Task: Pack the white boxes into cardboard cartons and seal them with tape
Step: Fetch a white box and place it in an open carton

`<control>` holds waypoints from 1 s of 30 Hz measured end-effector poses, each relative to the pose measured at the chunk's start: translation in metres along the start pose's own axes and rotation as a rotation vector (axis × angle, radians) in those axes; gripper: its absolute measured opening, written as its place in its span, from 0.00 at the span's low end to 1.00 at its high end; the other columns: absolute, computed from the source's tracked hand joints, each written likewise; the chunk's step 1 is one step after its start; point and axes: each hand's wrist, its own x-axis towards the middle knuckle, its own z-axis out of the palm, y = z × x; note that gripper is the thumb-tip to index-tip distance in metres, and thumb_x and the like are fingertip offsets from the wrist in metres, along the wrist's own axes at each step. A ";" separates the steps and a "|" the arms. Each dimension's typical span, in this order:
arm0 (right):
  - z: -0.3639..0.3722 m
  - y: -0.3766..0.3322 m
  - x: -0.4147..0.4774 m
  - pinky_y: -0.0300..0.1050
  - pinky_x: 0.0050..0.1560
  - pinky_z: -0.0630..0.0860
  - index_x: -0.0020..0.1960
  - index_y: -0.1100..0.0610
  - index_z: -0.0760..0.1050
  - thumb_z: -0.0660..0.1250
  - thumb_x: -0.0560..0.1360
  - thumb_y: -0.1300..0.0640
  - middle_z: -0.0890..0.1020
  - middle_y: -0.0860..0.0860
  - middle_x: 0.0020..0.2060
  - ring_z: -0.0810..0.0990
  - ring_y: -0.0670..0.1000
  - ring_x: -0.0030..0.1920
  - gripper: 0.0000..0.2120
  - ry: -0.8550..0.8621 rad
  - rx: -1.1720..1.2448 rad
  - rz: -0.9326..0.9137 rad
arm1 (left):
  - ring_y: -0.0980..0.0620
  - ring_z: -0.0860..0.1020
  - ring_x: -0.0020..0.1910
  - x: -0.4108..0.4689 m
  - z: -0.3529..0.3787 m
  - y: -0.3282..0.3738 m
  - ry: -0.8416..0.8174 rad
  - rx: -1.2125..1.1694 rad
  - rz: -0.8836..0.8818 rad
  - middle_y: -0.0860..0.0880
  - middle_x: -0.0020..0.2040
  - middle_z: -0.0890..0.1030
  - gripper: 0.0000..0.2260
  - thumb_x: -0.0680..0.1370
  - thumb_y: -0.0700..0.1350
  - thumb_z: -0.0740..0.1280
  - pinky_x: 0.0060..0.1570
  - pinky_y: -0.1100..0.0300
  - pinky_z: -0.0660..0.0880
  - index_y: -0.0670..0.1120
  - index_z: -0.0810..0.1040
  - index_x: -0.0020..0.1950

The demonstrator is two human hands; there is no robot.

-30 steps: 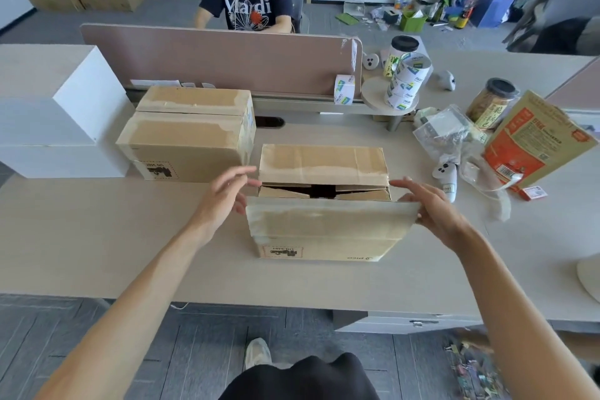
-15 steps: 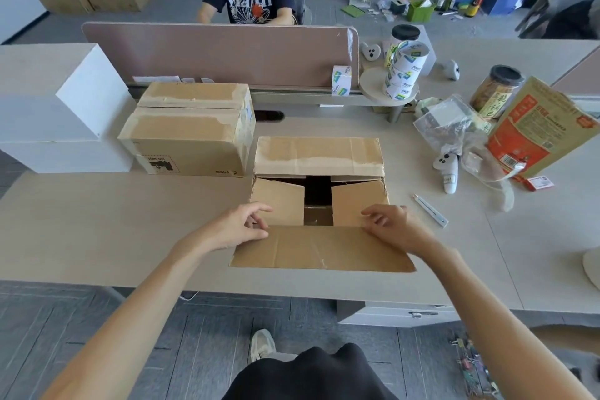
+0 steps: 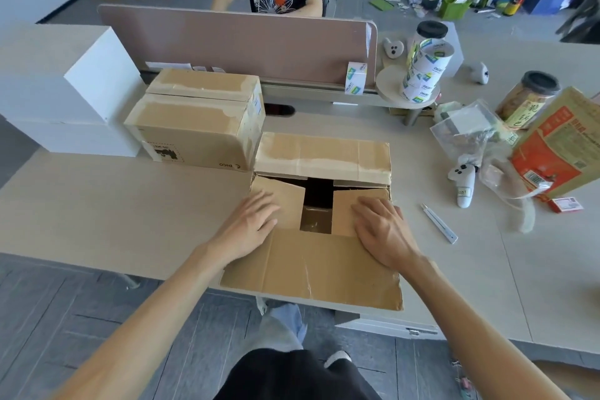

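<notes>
Going across from the left: the white boxes [image 3: 65, 91] are stacked way off to the left of the open carton [image 3: 324, 153], and a taped-up carton [image 3: 194, 127] sits between the two, touching or nearly touching the open one's far left corner.

The left hand [image 3: 250, 227] lies flat on the open carton's left inner flap [image 3: 285, 201]. Its fingers are straight and it's pressing on the flap, not gripping anything. The carton's long side runs left to right across the desk [image 3: 113, 211]. Its far flap stands up at the back and its near flap [image 3: 318, 266] is folded out flat toward the person, hanging over the desk edge. There's a dark gap down the middle between the two small flaps, and I can't see any white box inside.

The right hand [image 3: 383, 230] mirrors the left, palm down on the right inner flap [image 3: 344, 208], holding nothing.

Just to the right of the carton there's a box cutter [image 3: 440, 223] on the desk. The tape rolls [image 3: 425, 71] are further back on that same side.

So I reckon the whole thing comes down to this: the boxes are off to the left, which makes the left hand the nearer one for grabbing them. Those small flaps look like they need to swing outward first, though. The tape is on the right hand's side for later.
</notes>
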 end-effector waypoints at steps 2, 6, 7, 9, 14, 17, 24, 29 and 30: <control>0.002 0.002 0.012 0.60 0.62 0.68 0.63 0.56 0.77 0.65 0.76 0.56 0.77 0.57 0.64 0.73 0.61 0.64 0.17 -0.011 -0.014 0.012 | 0.55 0.48 0.78 0.016 0.001 -0.006 0.027 -0.010 0.023 0.51 0.79 0.56 0.20 0.84 0.49 0.58 0.73 0.61 0.41 0.48 0.65 0.76; 0.002 0.005 0.035 0.63 0.70 0.60 0.75 0.55 0.66 0.65 0.77 0.55 0.69 0.63 0.71 0.65 0.63 0.72 0.27 -0.015 -0.057 0.098 | 0.61 0.44 0.76 0.042 -0.003 -0.018 0.009 -0.060 0.143 0.53 0.80 0.53 0.24 0.83 0.49 0.60 0.75 0.62 0.42 0.49 0.60 0.78; 0.002 0.006 0.041 0.64 0.70 0.60 0.76 0.56 0.64 0.64 0.78 0.54 0.67 0.64 0.73 0.64 0.64 0.73 0.28 -0.001 -0.067 0.110 | 0.61 0.44 0.77 0.050 -0.007 -0.020 0.022 -0.069 0.164 0.53 0.80 0.52 0.24 0.83 0.48 0.60 0.76 0.62 0.42 0.49 0.59 0.78; 0.000 0.010 0.058 0.63 0.69 0.62 0.78 0.56 0.60 0.63 0.79 0.54 0.63 0.64 0.75 0.62 0.64 0.75 0.29 0.020 -0.061 0.146 | 0.58 0.46 0.78 0.066 -0.016 -0.025 0.085 -0.097 0.191 0.52 0.79 0.53 0.24 0.82 0.45 0.61 0.76 0.62 0.42 0.48 0.60 0.78; -0.001 0.018 0.105 0.63 0.69 0.62 0.78 0.55 0.58 0.61 0.78 0.52 0.57 0.61 0.78 0.60 0.63 0.75 0.30 0.051 -0.029 0.225 | 0.57 0.45 0.78 0.114 -0.040 -0.041 0.184 -0.088 0.153 0.51 0.79 0.51 0.24 0.82 0.44 0.60 0.74 0.63 0.41 0.47 0.59 0.78; 0.005 0.023 0.130 0.69 0.71 0.59 0.79 0.54 0.57 0.61 0.79 0.52 0.54 0.59 0.79 0.55 0.63 0.77 0.30 0.023 -0.025 0.275 | 0.55 0.44 0.78 0.143 -0.047 -0.052 0.159 -0.057 0.157 0.49 0.80 0.51 0.25 0.83 0.45 0.60 0.74 0.61 0.41 0.46 0.57 0.79; 0.019 0.027 0.153 0.65 0.75 0.45 0.81 0.57 0.47 0.59 0.81 0.49 0.50 0.50 0.80 0.44 0.53 0.80 0.34 -0.109 -0.054 0.442 | 0.50 0.46 0.79 0.166 -0.031 -0.059 0.071 -0.014 0.120 0.48 0.80 0.51 0.26 0.83 0.49 0.58 0.72 0.58 0.41 0.46 0.55 0.79; 0.023 0.030 0.154 0.64 0.76 0.46 0.80 0.56 0.50 0.57 0.81 0.43 0.54 0.50 0.80 0.46 0.52 0.79 0.34 -0.130 -0.128 0.452 | 0.47 0.56 0.78 0.166 -0.024 -0.056 0.113 0.008 0.226 0.45 0.77 0.62 0.21 0.82 0.46 0.61 0.75 0.52 0.47 0.45 0.66 0.75; 0.023 0.029 0.155 0.65 0.76 0.45 0.80 0.56 0.51 0.57 0.80 0.40 0.54 0.49 0.79 0.46 0.52 0.79 0.35 -0.130 -0.131 0.466 | 0.46 0.62 0.75 0.165 -0.023 -0.053 0.126 0.019 0.315 0.45 0.73 0.69 0.18 0.81 0.45 0.63 0.75 0.52 0.51 0.45 0.72 0.71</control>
